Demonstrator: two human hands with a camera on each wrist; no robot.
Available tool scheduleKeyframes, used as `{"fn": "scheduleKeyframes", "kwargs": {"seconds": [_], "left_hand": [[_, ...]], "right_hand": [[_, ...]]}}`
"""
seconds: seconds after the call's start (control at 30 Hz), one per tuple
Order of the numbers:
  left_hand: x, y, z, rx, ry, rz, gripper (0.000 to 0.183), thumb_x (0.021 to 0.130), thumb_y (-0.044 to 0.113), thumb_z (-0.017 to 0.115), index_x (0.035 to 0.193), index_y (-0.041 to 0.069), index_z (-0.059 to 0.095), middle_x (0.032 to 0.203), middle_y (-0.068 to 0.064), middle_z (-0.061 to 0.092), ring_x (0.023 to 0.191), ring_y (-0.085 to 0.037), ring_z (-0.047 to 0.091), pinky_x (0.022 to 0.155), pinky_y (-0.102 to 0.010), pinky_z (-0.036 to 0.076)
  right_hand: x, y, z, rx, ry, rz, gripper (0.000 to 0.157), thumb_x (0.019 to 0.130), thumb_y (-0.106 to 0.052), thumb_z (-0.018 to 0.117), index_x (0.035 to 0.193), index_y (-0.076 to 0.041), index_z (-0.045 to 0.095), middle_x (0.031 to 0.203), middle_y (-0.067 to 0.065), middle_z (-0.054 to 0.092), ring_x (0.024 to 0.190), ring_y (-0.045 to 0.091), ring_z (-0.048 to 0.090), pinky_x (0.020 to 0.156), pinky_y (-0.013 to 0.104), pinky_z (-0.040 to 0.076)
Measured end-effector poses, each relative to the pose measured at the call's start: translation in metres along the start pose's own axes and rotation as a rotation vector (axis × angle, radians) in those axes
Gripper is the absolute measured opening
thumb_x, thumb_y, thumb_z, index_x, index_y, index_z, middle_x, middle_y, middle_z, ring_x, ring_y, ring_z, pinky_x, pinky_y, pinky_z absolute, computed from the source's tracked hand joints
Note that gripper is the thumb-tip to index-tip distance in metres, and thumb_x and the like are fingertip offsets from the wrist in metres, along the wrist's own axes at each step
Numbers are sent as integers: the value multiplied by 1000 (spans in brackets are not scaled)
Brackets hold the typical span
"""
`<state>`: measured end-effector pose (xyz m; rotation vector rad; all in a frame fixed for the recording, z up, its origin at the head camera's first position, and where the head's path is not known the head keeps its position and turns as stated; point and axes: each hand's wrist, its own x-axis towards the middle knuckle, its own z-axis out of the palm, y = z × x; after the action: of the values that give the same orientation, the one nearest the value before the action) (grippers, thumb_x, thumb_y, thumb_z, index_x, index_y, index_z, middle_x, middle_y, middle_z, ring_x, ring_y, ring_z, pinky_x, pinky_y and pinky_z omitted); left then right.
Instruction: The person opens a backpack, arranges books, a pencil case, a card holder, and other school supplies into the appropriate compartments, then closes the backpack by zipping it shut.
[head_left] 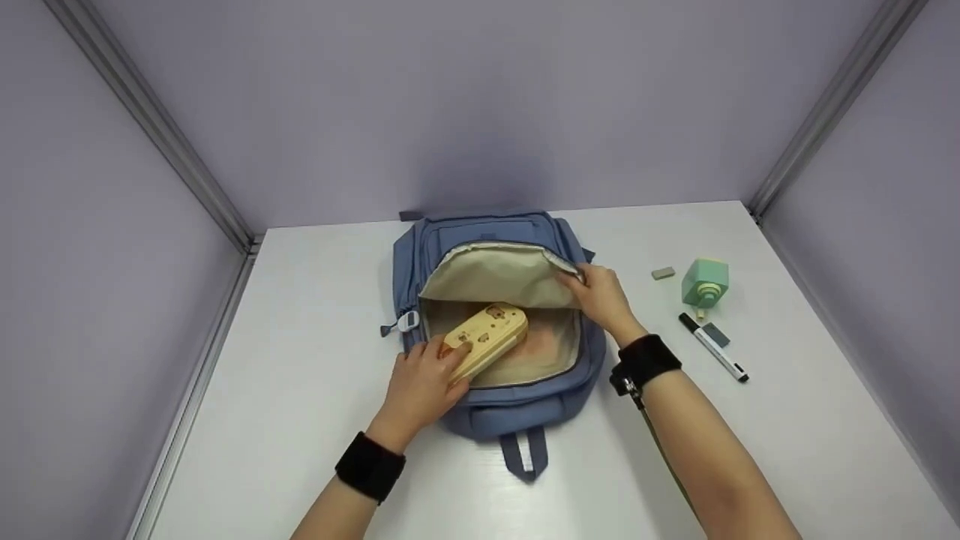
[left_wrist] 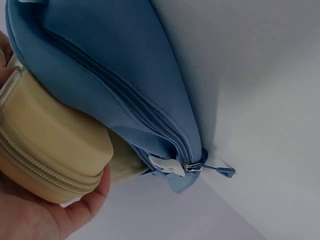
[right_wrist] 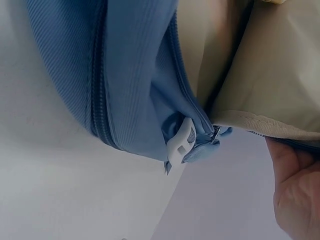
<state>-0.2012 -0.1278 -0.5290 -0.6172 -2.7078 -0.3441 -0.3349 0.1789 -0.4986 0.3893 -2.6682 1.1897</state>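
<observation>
A blue backpack [head_left: 517, 420] lies on the white table, its front pocket unzipped and showing a cream lining [head_left: 495, 274]. My left hand [head_left: 424, 382] grips a yellow zippered pencil case [head_left: 491, 334] with small printed figures, thumb and fingers around its near end. The case slants over the pocket's opening, its far end pointing up and to the right. In the left wrist view the pencil case [left_wrist: 55, 135] shows its zipper side, with fingers curled under it. My right hand [head_left: 604, 300] pinches the edge of the pocket flap and holds it raised; the right wrist view shows this hand [right_wrist: 300, 190] at the zipper edge.
On the table's right side stand a green bottle-like container [head_left: 705, 283], a small grey-green block [head_left: 663, 273], a dark eraser-like block [head_left: 716, 334] and a black-and-white marker [head_left: 714, 348]. A white zipper pull [head_left: 408, 321] hangs at the backpack's left. Walls enclose the table.
</observation>
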Motion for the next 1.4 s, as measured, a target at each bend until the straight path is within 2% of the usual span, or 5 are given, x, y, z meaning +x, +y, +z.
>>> {"fn": "scheduleKeyframes", "kwargs": {"seconds": [0.43,0.67,0.8,1.07,1.4], "left_hand": [[31,23,15,129,-1,-266,52,87,44,71,132,21,63,123,-28,57,95,-44,59,71,-58,48],[44,24,28,160,2,-288,54,85,45,73,132,22,63,128,-27,54,101,-43,57,75,-56,48],[40,17,23,62,-54,-209,58,86,42,73,136,18,59,132,-30,49,106,-46,55,81,-56,48],[23,-12,-12,-432,-326,-4,58,82,22,81,137,19,60,155,-19,29,137,-42,33,106,-52,35],[22,-13,5,-275,-269,286,53,88,26,73,138,14,59,149,-8,45,141,-33,33,105,-56,35]], "right_hand": [[2,-7,-5,-2,63,-42,33,95,-23,67,70,-6,53,58,-4,40,54,19,40,55,34,33],[2,-7,-5,-5,78,-20,38,95,-25,68,66,-8,50,56,-4,41,51,17,41,52,33,33],[2,-7,-5,-11,79,6,40,95,-27,67,65,-10,47,55,-5,39,49,16,38,50,32,32],[2,-8,-8,-16,79,19,39,95,-28,67,67,-10,49,55,-4,39,48,14,37,48,30,31],[1,-8,-8,-19,88,24,39,95,-28,68,66,-10,48,56,-4,41,49,15,39,49,30,31]]}}
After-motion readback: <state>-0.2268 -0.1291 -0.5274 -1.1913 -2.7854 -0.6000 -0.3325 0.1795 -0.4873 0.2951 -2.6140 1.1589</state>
